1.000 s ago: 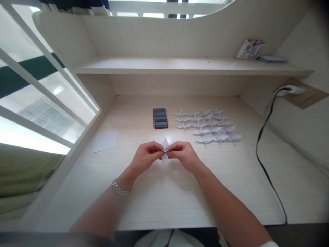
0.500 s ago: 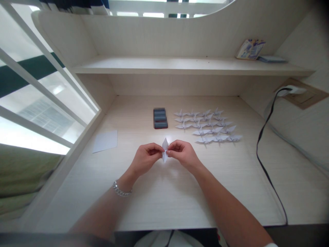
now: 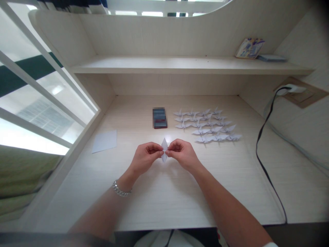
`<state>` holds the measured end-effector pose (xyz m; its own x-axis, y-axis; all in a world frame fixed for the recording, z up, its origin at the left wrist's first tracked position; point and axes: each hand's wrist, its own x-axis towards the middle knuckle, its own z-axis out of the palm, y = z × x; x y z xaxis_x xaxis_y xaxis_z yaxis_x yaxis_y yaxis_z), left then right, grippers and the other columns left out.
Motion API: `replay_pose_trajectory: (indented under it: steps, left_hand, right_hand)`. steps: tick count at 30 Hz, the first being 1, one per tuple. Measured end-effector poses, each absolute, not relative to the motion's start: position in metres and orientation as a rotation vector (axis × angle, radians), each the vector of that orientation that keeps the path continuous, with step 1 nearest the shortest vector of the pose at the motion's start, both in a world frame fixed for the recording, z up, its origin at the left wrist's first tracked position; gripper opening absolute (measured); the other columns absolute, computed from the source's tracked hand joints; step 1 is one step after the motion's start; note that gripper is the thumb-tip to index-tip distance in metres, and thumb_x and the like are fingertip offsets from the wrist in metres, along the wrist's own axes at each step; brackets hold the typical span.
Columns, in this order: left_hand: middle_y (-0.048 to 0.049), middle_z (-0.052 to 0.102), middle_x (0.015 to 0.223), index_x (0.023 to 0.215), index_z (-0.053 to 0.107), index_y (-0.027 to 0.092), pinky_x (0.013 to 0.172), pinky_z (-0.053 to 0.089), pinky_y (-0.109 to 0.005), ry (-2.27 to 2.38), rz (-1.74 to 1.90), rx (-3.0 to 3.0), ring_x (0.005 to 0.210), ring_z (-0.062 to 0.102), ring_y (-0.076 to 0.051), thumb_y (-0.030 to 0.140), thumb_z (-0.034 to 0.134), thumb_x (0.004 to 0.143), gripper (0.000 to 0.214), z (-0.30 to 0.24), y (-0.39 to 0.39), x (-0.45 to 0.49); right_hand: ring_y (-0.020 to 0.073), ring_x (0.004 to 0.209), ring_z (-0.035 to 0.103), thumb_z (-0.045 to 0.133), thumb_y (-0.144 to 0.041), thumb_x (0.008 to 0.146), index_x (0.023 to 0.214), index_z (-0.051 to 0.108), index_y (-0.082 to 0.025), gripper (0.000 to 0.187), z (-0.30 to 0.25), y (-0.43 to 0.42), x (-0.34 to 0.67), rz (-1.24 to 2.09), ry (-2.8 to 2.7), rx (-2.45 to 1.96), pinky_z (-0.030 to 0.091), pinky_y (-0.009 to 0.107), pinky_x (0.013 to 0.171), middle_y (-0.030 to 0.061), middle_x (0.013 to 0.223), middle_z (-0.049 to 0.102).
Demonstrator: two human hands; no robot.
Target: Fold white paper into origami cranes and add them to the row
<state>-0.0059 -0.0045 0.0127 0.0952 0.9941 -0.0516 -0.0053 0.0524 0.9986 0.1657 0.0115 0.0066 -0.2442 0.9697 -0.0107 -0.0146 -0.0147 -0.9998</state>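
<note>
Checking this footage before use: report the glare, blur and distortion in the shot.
Head view: the window is blown out by glare; the dark stack on the desk is pixelated and unreadable; wide-angle distortion splays the window bars; the top right corner darkens; the paper crane pinched by the left hand and right hand stays fairly sharp.

- Pale wood-grain bench (image 3: 164,202), backed by a wall
- Rows of white origami cranes (image 3: 205,125) near the back edge, right of centre
- Dark stack (image 3: 159,118), too blurred to name, just left of the cranes
- Loose pale sheet of paper (image 3: 104,141) near the left edge
- Black cable (image 3: 256,151) running along the right side to the front edge
</note>
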Motion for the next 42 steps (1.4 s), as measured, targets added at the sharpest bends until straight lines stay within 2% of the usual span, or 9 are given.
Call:
replay_pose_trajectory:
  steps: [8, 16, 24, 29, 35, 42]
  left_hand:
    - [-0.0043, 0.068, 0.071, 0.073, 0.067, 0.014, 0.062, 0.05, -0.026, 1.176, 1.122, 1.173, 0.064, 0.062, -0.014, 0.023, 0.075, 0.061, 0.018, 0.013, -0.004, -0.005]
    - [-0.0047, 0.068, 0.071, 0.072, 0.067, 0.013, 0.063, 0.051, -0.026, 1.18, 1.146, 1.148, 0.064, 0.062, -0.014, 0.023, 0.078, 0.057, 0.021, 0.014, -0.005, -0.004]
    - [-0.0017, 0.065, 0.066, 0.068, 0.062, 0.013, 0.059, 0.049, -0.022, 1.206, 1.206, 1.127, 0.061, 0.059, -0.011, 0.017, 0.078, 0.056, 0.02, 0.017, -0.005, -0.001]
    - [-0.0007, 0.064, 0.066, 0.071, 0.06, 0.013, 0.059, 0.049, -0.022, 1.211, 1.24, 1.101, 0.061, 0.059, -0.011, 0.017, 0.078, 0.057, 0.023, 0.012, -0.004, 0.0]
    - [-0.0006, 0.063, 0.066, 0.072, 0.059, 0.013, 0.059, 0.049, -0.023, 1.201, 1.253, 1.061, 0.061, 0.06, -0.011, 0.017, 0.078, 0.056, 0.025, 0.012, -0.005, 0.002]
    - [-0.0005, 0.064, 0.067, 0.074, 0.059, 0.013, 0.06, 0.05, -0.024, 1.192, 1.251, 1.048, 0.062, 0.06, -0.011, 0.016, 0.077, 0.057, 0.025, 0.013, -0.005, 0.001]
  right_hand:
    - [0.0148, 0.063, 0.058, 0.075, -0.029, 0.061, 0.069, 0.058, -0.018, 0.022, 0.004, 0.011, 0.16, 1.452, -1.324, -1.081, 0.047, 0.028, 0.061, 0.0003, 0.067, 0.061]
    - [0.0143, 0.061, 0.056, 0.077, -0.035, 0.058, 0.066, 0.055, -0.019, 0.029, 0.004, 0.011, 0.161, 1.379, -1.361, -1.086, 0.045, 0.027, 0.057, -0.0002, 0.066, 0.06]
    - [0.0152, 0.064, 0.058, 0.077, -0.03, 0.058, 0.069, 0.052, -0.019, 0.03, 0.005, 0.01, 0.156, 1.417, -1.253, -1.052, 0.047, 0.029, 0.061, 0.0002, 0.067, 0.061]
    - [0.0155, 0.066, 0.059, 0.077, -0.029, 0.058, 0.077, 0.054, -0.019, 0.031, 0.0, 0.012, 0.155, 1.516, -1.203, -1.034, 0.05, 0.03, 0.064, 0.0011, 0.071, 0.062]
    - [0.0139, 0.067, 0.059, 0.076, -0.022, 0.058, 0.077, 0.051, -0.019, 0.032, 0.0, 0.012, 0.155, 1.447, -1.194, -1.035, 0.049, 0.028, 0.065, -0.0004, 0.071, 0.06]
    - [0.0142, 0.067, 0.06, 0.076, -0.022, 0.057, 0.078, 0.053, -0.018, 0.031, 0.002, 0.013, 0.156, 1.519, -1.184, -1.006, 0.05, 0.028, 0.065, -0.0001, 0.071, 0.062]
